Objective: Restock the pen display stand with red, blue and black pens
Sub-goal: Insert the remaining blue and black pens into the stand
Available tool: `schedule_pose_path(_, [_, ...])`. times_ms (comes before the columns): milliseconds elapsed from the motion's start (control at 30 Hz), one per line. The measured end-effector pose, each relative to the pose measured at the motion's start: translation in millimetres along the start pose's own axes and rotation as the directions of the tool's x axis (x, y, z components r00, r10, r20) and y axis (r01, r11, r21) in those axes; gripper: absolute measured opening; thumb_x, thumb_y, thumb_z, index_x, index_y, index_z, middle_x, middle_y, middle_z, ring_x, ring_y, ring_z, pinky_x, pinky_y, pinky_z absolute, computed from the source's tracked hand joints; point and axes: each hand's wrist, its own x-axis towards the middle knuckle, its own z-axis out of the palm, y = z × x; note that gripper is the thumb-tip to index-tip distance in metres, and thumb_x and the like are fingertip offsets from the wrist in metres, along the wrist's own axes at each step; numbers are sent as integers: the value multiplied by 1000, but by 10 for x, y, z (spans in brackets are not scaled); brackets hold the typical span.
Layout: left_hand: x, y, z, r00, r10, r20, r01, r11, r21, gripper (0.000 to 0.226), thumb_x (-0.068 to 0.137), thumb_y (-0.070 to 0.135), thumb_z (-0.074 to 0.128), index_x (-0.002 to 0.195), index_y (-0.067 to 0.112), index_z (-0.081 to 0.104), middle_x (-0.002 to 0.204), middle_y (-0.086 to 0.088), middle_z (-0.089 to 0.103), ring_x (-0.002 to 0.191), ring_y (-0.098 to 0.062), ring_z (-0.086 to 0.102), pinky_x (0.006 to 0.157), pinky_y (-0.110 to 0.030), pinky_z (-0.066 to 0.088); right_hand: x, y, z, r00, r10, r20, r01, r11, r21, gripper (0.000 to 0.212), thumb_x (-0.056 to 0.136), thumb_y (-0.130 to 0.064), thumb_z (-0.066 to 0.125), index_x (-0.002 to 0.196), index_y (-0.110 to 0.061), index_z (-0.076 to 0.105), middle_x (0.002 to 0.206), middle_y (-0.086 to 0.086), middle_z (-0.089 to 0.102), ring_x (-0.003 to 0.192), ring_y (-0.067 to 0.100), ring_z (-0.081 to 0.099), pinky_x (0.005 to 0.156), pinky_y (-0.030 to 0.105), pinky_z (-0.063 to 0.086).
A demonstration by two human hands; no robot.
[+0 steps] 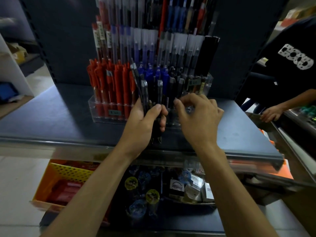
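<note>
Left hand (142, 119) grips bundle of black pens (146, 93); right hand (196, 115) curled at display stand (100, 117), hold unclear.

An orange basket (56, 178) sits below the blue shelf (51, 117); a person in black (290, 69) stands right.

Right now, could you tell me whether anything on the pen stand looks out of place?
Yes: a red pen in the top tier of the stand rises among blue and black pens, far from the red section at the left.
</note>
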Motion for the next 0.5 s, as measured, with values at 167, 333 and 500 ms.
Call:
schedule_pose_path(167, [-6, 2, -10, 1000, 17, -3, -17, 1000, 23, 10, 102, 11, 43, 108, 10, 51, 85, 1, 64, 70, -14, 60, 67, -27, 51, -11, -14, -16, 999, 10, -42, -10, 1000, 4, 17, 93, -40, 55, 94, -25, 62, 100, -8, 61, 100, 18, 50, 87, 32, 26])
schedule_pose_path(333, [-1, 37, 33, 999, 41, -21, -41, 999, 3, 15, 101, 12, 46, 113, 14, 54, 89, 2, 69, 82, -16, 67, 76, -26, 54, -70, -125, -145, 995, -95, -7, 91, 927, 363, 19, 94, -31, 58, 80, -19, 55, 65, -14, 54, 64, 3, 56, 69, 26, 45])
schedule_pose_path(500, [18, -25, 84, 998, 17, -57, -19, 999, -41, 33, 96, 22, 53, 126, 9, 56, 120, -6, 67, 117, -23, 61, 102, -47, 45, -94, -85, -218, 960, -188, 209, 68, 876, 477, 19, 90, -33, 65, 89, -17, 55, 75, -3, 65, 61, 15, 57, 54, 30, 48])
